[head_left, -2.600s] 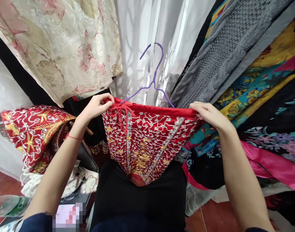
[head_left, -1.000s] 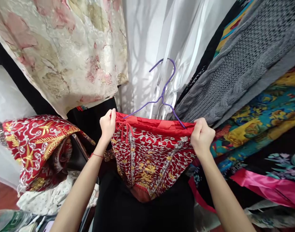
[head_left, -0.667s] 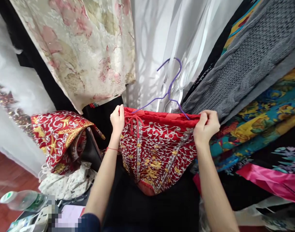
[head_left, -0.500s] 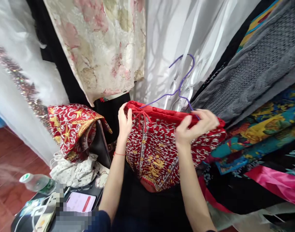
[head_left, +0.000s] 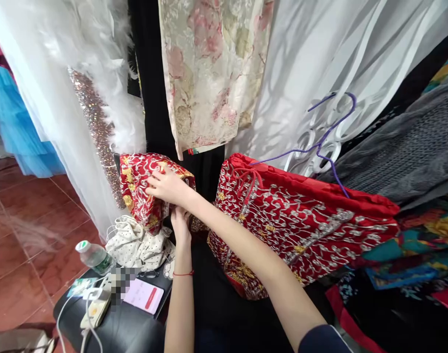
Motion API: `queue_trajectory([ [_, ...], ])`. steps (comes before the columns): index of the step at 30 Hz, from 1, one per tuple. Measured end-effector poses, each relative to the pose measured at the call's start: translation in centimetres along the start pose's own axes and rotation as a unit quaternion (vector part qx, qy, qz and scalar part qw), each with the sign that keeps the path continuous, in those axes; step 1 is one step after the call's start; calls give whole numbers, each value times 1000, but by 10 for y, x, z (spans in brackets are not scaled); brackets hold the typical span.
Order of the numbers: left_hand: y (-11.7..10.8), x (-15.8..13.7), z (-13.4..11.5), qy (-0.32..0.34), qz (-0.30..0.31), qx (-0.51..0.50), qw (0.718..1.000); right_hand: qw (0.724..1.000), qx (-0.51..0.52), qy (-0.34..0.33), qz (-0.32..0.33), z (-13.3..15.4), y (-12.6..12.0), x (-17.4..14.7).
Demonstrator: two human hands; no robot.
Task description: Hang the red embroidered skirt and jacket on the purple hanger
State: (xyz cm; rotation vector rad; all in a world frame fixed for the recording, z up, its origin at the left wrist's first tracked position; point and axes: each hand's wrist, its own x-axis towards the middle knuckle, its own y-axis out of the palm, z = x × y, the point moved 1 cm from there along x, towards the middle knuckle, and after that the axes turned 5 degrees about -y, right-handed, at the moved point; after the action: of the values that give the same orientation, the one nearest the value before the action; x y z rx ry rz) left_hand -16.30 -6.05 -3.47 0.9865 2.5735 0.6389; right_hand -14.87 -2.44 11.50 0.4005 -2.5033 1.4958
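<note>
Hands (head_left: 167, 187) touch draped red cloth (head_left: 138, 200), embroidered in silvery curls.

One view only: a head-worn camera looks forward and down over the person's lap (head_left: 216, 318) — near the hands (head_left: 168, 186) at eight o'clock, yet wide enough for hanging floral cloth (head_left: 212, 73) at twelve.

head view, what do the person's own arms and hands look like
The left hand and right hand are gloveless, and both forearms are bare. A thin red bracelet circles the left wrist. On the right arm, a dark navy sleeve ends near the elbow; no left sleeve is clearly visible.
</note>
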Motion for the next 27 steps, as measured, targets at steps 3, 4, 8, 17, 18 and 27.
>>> queue_trajectory([
  [3, 1, 2, -10, -28, -32, -55, 998, 995, 59, 84, -17, -15, -8, 5],
  [4, 2, 4, -16, -11, -45, -59, 997, 988, 79, 125, -33, -19, -13, 5],
  [8, 9, 9, -49, 86, -137, -56, 985, 943, 133, 282, -119, -37, -40, -3],
  [17, 44, -16, -118, 345, -34, 103, 932, 827, 375, 360, -215, -70, -83, -56],
  [18, 48, -19, -122, 358, -20, 124, 925, 820, 427, 318, -210, -72, -82, -65],
  [27, 91, -34, -141, 215, 184, 166, 945, 791, 479, 350, -146, -95, -23, -106],
])
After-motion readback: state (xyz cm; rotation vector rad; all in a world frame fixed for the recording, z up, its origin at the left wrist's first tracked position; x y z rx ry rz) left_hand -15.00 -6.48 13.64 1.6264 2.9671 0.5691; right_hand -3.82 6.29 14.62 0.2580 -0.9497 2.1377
